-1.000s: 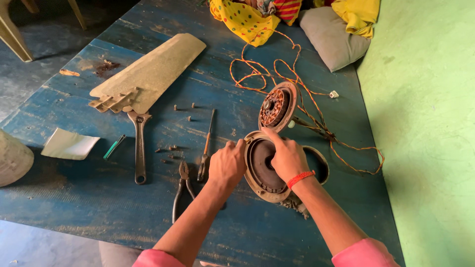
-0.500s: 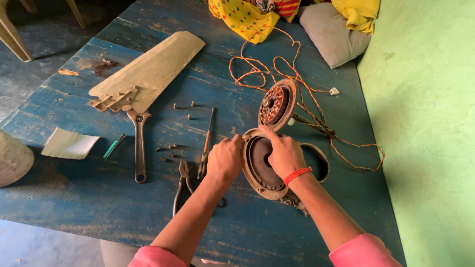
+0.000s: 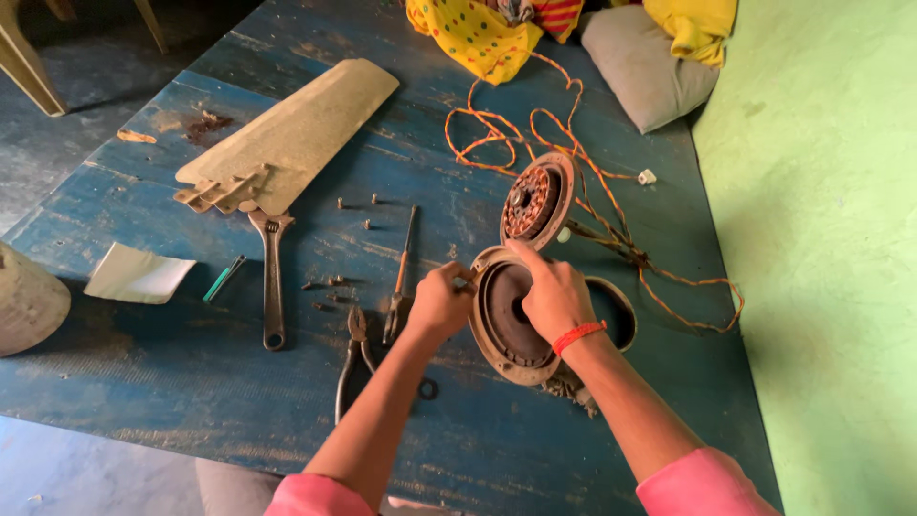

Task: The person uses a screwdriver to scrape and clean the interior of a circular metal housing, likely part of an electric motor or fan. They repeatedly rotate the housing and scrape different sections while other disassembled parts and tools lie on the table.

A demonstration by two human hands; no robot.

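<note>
A round, rusty brown fan motor cover (image 3: pixel 504 320) stands tilted on edge on the blue table (image 3: pixel 191 401). My right hand (image 3: pixel 554 296) lies flat against its inner face, a red thread band on the wrist. My left hand (image 3: pixel 441 301) pinches the cover's left rim, fingers closed on a small part I cannot make out. Just behind the cover leans the motor stator (image 3: pixel 535 199) with copper windings and orange wires (image 3: pixel 535 129). A second dark round cover (image 3: pixel 616 311) lies behind my right wrist.
Pliers (image 3: pixel 353 358), a screwdriver (image 3: pixel 401 272), an adjustable wrench (image 3: pixel 272 277) and several loose screws (image 3: pixel 330 284) lie left of my hands. A beige fan blade (image 3: pixel 296 134) sits further back. Cloth bundles (image 3: pixel 650 57) are at the far end; a green wall (image 3: pixel 821 239) is on the right.
My left hand has shifted up along the cover's left rim and now pinches at its edge. My right hand stays on the cover's inner face.
</note>
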